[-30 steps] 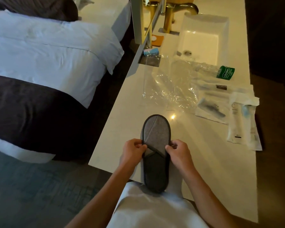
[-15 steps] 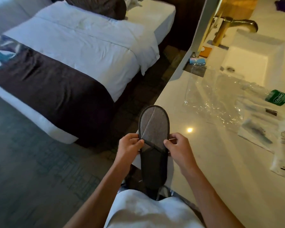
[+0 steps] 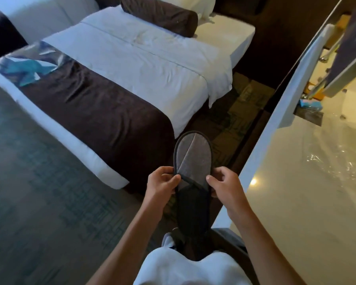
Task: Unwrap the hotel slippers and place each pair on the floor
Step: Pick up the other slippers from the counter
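Note:
I hold grey slippers (image 3: 193, 161) with dark trim, pressed flat together, upright in front of me over the floor gap between bed and counter. My left hand (image 3: 161, 185) pinches the left edge at the strap. My right hand (image 3: 224, 187) grips the right edge at the same height. The lower dark part hangs down toward my lap. Clear plastic wrapping (image 3: 335, 161) lies crumpled on the counter to the right.
A bed (image 3: 132, 64) with white linen and a brown runner stands left and ahead. The pale counter (image 3: 296, 202) runs along the right with a mirror frame above. Patterned carpet (image 3: 39, 202) covers the floor at left.
My view and the slippers have swung left, away from the counter and toward the bed and floor. Both hands keep the same grip.

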The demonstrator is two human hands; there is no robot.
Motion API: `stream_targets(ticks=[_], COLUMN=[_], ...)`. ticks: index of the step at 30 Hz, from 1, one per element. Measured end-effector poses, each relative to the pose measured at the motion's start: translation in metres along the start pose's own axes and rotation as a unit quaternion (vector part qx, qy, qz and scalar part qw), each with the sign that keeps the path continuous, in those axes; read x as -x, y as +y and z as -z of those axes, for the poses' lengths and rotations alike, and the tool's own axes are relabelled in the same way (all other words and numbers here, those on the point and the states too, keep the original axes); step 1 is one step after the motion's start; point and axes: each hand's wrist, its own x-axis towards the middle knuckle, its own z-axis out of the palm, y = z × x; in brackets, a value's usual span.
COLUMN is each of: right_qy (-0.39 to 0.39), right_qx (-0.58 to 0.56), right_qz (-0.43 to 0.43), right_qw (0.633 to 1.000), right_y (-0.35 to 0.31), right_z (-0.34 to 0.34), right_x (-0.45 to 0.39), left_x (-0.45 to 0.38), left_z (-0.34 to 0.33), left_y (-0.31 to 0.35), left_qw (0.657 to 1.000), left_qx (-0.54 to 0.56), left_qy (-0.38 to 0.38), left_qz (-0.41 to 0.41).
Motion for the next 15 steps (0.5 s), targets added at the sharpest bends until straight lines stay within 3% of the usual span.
stream_targets(ticks=[6, 15], right_qy=[-0.006, 0.021], right_qx=[-0.015, -0.081], right_qz=[-0.006, -0.026], right_qw=[1.0, 0.996], right_y=[-0.033, -0.066], right_z=[-0.038, -0.05], right_x=[-0.024, -0.1], left_x=[-0.034, -0.122], left_z=[0.039, 0.035], left_y=[0.025, 0.073], left_qw=[1.0, 0.999], left_qx=[0.0, -0.029], left_qy=[-0.004, -0.037], left_qz=[-0.016, -0.024])
